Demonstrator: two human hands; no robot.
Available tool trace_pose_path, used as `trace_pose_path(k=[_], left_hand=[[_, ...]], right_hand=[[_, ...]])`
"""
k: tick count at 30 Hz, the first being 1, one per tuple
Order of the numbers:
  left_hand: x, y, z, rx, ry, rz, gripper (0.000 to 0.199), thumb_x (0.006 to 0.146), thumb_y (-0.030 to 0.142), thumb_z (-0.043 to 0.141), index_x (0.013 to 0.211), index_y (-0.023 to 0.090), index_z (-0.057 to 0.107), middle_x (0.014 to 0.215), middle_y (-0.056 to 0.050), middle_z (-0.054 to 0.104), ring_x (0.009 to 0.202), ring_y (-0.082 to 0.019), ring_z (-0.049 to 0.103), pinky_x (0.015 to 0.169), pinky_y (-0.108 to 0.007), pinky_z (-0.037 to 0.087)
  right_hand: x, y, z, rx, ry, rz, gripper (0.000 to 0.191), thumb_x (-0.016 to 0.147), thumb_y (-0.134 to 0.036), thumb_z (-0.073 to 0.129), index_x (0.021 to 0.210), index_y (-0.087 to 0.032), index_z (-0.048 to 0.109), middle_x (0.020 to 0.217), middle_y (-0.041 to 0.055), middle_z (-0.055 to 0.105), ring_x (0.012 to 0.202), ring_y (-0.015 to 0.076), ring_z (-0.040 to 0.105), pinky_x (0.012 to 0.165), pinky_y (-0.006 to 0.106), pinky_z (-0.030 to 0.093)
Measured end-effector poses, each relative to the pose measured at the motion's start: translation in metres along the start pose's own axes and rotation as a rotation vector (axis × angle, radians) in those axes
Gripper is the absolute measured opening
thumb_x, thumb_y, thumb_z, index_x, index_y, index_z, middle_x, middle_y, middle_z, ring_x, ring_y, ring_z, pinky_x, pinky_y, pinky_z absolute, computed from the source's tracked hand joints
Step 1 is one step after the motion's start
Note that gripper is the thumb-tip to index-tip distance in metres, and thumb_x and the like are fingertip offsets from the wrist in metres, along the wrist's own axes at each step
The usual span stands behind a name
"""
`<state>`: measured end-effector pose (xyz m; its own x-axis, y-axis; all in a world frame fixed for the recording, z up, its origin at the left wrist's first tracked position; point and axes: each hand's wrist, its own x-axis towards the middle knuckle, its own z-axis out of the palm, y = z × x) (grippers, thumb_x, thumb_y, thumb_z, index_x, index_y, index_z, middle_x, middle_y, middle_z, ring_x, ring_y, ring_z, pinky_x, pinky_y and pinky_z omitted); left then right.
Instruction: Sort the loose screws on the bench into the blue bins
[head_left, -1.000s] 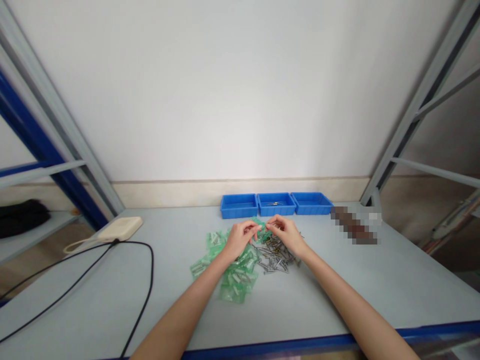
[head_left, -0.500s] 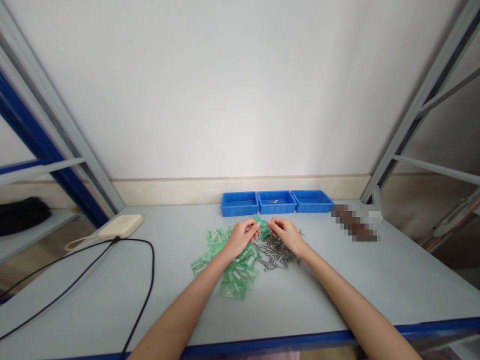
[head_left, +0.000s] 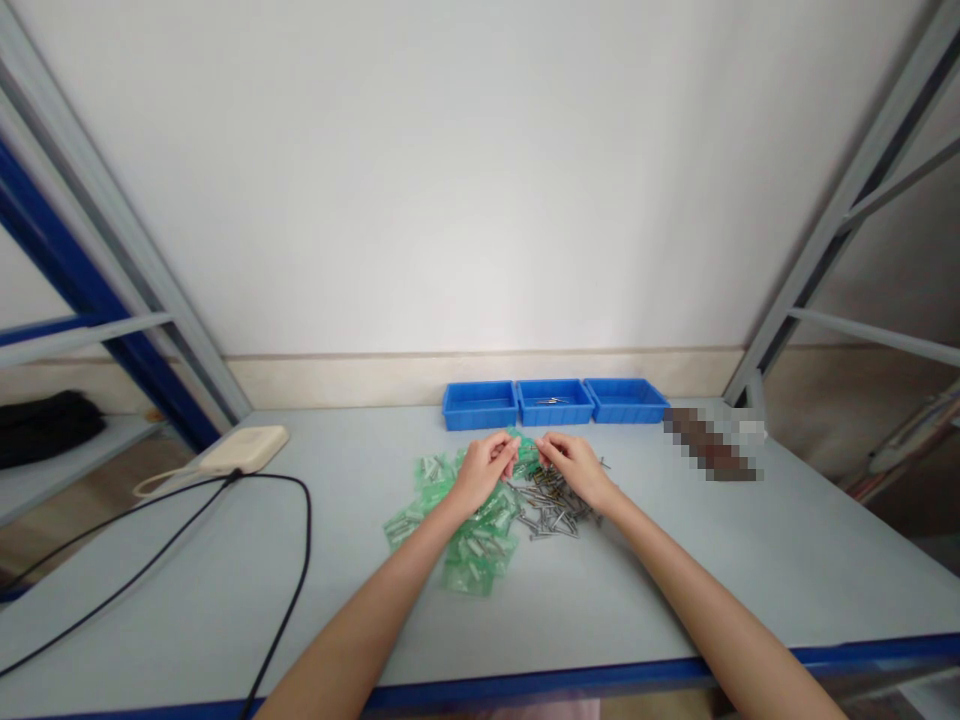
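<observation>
Pale grey workbench [head_left: 810, 540]: three blue plastic bins [head_left: 480, 405] in row beyond grip; green plastic packets [head_left: 480, 555] nearer, left; metal screws [head_left: 555, 515] nearer, right; cream plastic box [head_left: 247, 450], black cable [head_left: 309, 540] far left.

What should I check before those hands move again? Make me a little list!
Left hand and right hand both in view: ok.
Small green plastic bag gripped by the fingertips: cannot tell; it sits right at them.
Loose metal screws lying together in a pile on the table, beside the other green bags: ok.
Middle blue bin in sight, with thin metal pieces in it: ok.
Black cable apart from both hands: ok.
What the blurred object on the right is: cannot tell.
</observation>
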<state>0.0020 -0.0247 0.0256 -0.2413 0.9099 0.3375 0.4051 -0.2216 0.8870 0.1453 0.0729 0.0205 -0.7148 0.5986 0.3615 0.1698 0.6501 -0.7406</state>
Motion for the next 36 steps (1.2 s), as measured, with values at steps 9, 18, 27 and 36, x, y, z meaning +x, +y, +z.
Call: trace_pose_path(k=[9,18,27,36], left_hand=[[0.001,-0.002,-0.001,0.006,0.000,0.006,0.031,0.083,0.042,0.045,0.065,0.017,0.049,0.046,0.006,0.045,0.043,-0.009,0.043,0.047,-0.021,0.036],[0.002,-0.006,-0.001,-0.021,-0.026,-0.012,0.024,0.082,0.040,0.047,0.078,0.017,0.050,0.049,0.006,0.048,0.042,-0.010,0.044,0.045,-0.021,0.035],[0.003,-0.005,-0.005,0.051,0.000,-0.015,0.037,0.087,0.045,0.036,0.064,0.018,0.047,0.042,0.006,0.041,0.039,-0.010,0.039,0.048,-0.022,0.033],[0.007,-0.017,-0.015,0.093,0.026,-0.035,0.042,0.087,0.049,0.033,0.063,0.017,0.048,0.042,0.006,0.040,0.040,-0.010,0.039,0.049,-0.022,0.033]], right_hand=[[0.000,0.001,0.000,0.033,0.025,-0.014,0.034,0.086,-0.041,0.042,0.065,-0.017,0.055,0.061,-0.0012,0.054,0.059,0.0125,0.047,0.059,0.023,0.036],[0.000,0.001,0.000,0.064,0.058,-0.028,0.023,0.083,-0.038,0.048,0.081,-0.017,0.058,0.070,-0.0002,0.059,0.062,0.0130,0.050,0.060,0.023,0.036],[0.012,-0.001,-0.015,-0.097,-0.131,-0.045,0.043,0.088,-0.044,0.039,0.062,-0.016,0.058,0.057,-0.0012,0.058,0.055,0.0119,0.050,0.055,0.022,0.033],[0.052,0.001,-0.039,-0.888,0.238,0.037,0.041,0.090,-0.047,0.035,0.095,-0.013,0.057,0.090,0.0127,0.061,0.078,0.0185,0.058,0.064,0.025,0.033]])
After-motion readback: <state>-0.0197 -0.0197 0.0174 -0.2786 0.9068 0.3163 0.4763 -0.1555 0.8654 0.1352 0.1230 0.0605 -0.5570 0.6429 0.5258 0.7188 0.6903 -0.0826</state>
